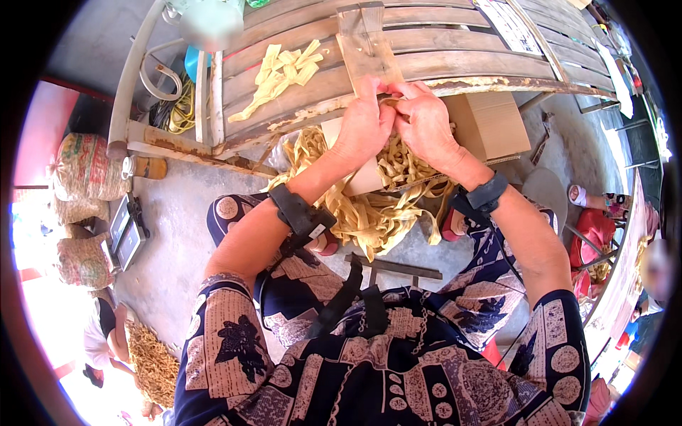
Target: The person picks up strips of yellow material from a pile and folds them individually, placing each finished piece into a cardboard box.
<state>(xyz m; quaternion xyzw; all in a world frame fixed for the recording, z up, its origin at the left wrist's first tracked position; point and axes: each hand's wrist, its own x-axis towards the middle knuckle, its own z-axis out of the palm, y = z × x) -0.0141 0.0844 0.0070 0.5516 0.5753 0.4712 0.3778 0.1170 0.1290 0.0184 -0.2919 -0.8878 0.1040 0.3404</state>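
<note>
My left hand [366, 121] and my right hand [425, 122] meet at the lower end of a wooden plank [366, 50], fingers closed on a small brownish strip [391, 101], largely hidden by them. The plank lies across a rusty-framed slatted bench [447, 60]. Pale yellow knotted strips [284, 71] lie on the bench to the left. Below my hands a cardboard box [490, 128] holds many curled yellow strips [401, 160], with more loose strips [362, 220] hanging and heaped in front of it.
Woven sacks [89, 167], a flat dark device [124, 231] and a heap of brown pieces [150, 358] are at left. A person [103, 334] is at lower left. At right are a stool [543, 192] and another person's foot [577, 194].
</note>
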